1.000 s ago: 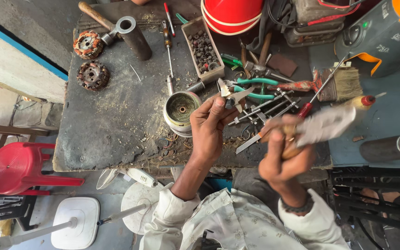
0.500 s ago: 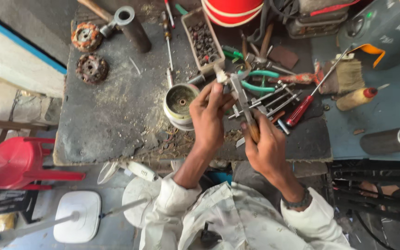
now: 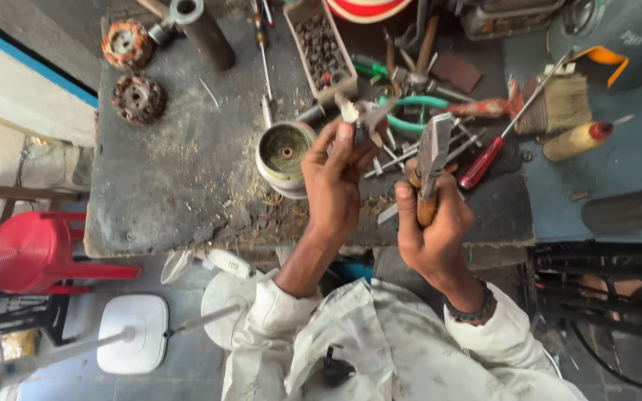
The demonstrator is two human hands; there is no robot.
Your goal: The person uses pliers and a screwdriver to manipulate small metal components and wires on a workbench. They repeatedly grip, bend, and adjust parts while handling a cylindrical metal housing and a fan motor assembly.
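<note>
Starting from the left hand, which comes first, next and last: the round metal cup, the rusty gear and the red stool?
From the left hand:
1. Round metal cup, just beside it on the bench.
2. Rusty gear, far corner of the bench.
3. Red stool, on the floor beyond the bench.

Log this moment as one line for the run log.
left hand: holds small metal part | right hand: grips wooden-handled tool | round metal cup beside left hand | on workbench
</note>
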